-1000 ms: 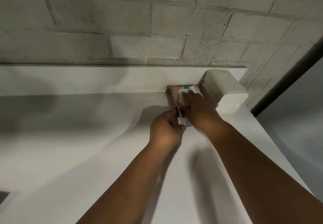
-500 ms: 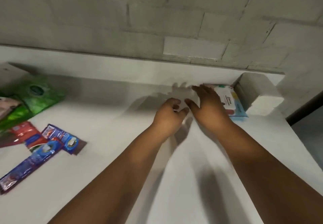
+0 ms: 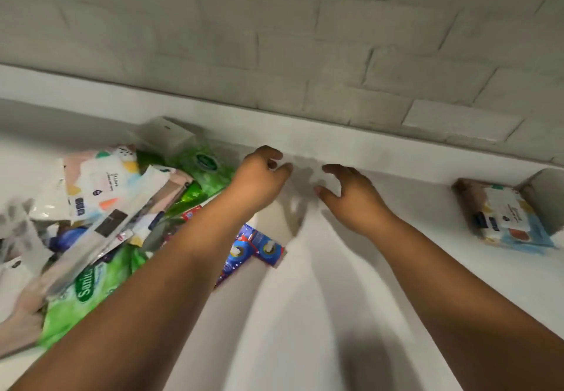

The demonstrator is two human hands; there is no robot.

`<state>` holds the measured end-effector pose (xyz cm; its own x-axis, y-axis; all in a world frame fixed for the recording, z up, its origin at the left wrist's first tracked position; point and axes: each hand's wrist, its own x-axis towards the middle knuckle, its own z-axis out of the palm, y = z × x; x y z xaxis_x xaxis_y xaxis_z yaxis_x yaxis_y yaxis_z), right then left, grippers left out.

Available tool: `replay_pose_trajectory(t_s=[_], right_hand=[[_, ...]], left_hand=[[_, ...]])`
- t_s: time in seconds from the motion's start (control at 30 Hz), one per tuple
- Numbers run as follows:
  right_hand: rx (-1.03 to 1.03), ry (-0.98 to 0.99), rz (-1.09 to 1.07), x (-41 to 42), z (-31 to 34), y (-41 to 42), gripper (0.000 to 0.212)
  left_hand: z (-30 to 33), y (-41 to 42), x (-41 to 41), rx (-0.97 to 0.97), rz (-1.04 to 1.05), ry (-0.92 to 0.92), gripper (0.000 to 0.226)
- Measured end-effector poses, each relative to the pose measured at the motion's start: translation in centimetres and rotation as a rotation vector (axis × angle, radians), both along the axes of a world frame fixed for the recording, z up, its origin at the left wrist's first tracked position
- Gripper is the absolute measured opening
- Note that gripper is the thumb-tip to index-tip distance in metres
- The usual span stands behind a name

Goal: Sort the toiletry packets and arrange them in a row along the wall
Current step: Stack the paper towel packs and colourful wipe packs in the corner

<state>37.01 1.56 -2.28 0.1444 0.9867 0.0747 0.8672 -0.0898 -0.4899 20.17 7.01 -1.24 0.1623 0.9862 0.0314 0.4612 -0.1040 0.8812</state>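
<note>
Over on the left of the white counter [image 3: 351, 314] lies a loose heap of toiletry packets [image 3: 100, 226], piled on one another. Only a little writing can be read: a big green wipes pack [image 3: 91, 287] at the near edge shows white letters that look like "Sanic", cut off by what lies over it; a white pack with pastel shapes [image 3: 100, 183] near the top carries small script too blurred to make out, and a second green pack [image 3: 207, 168] at the back has a dark round label I cannot read. Blue and red sachets [image 3: 259, 247] poke out from under the left forearm. One pack with pastel print [image 3: 503, 216] stands apart at the far right, against the low ledge [image 3: 381, 146] under the grey brick wall [image 3: 274, 40] and just beside a white block [image 3: 549, 195]. Half a second ago both hands were right beside that pack; now they are well to its left, and far more of the heap is in sight. The left hand [image 3: 259, 180] hovers by the green pack with fingers loosely curled, holding nothing. The right hand [image 3: 354, 198] is spread, fingers apart and bent, also holding nothing; whether its fingertips touch the counter I cannot tell.
</note>
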Motion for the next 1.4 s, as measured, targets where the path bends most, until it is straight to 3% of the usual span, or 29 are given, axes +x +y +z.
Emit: replay_pose_trajectory(t_s=[0.2, 0.47, 0.63, 0.8, 1.0, 1.13, 1.3, 1.4], right_hand=[[-0.007, -0.013, 0.097, -9.5, 0.7, 5.5, 0.051], [-0.039, 0.119, 0.093, -17.8, -0.4, 13.1, 0.045], [-0.048, 0.196, 0.029, -21.4, -1.2, 18.0, 0.04], [-0.138, 0.139, 0.034, -23.6, -1.9, 22.2, 0.047], [-0.236, 0.07, 0.023, -25.0, -3.4, 25.1, 0.052], [-0.187, 0.12, -0.015, -25.2, -4.0, 25.5, 0.046], [-0.018, 0.241, -0.021, -25.5, -2.6, 24.5, 0.031], [0.113, 0.327, -0.054, -25.3, -1.4, 23.3, 0.033]], left_hand=[[2.7, 6.7, -10.5, 0.055, 0.003, 0.164, 0.037], [3.8, 15.7, -21.8, 0.135, 0.089, 0.577, 0.041], [2.0, 20.0, -25.4, 0.06, 0.091, 0.731, 0.047], [-0.1, 21.7, -26.1, -0.128, 0.024, 0.828, 0.05], [-1.8, 23.9, -26.6, -0.241, 0.015, 0.714, 0.053], [-2.3, 24.6, -27.1, -0.278, -0.001, 0.603, 0.047], [-0.9, 23.8, -26.7, -0.041, 0.039, 0.543, 0.047], [0.8, 23.1, -26.2, 0.107, 0.073, 0.442, 0.044]])
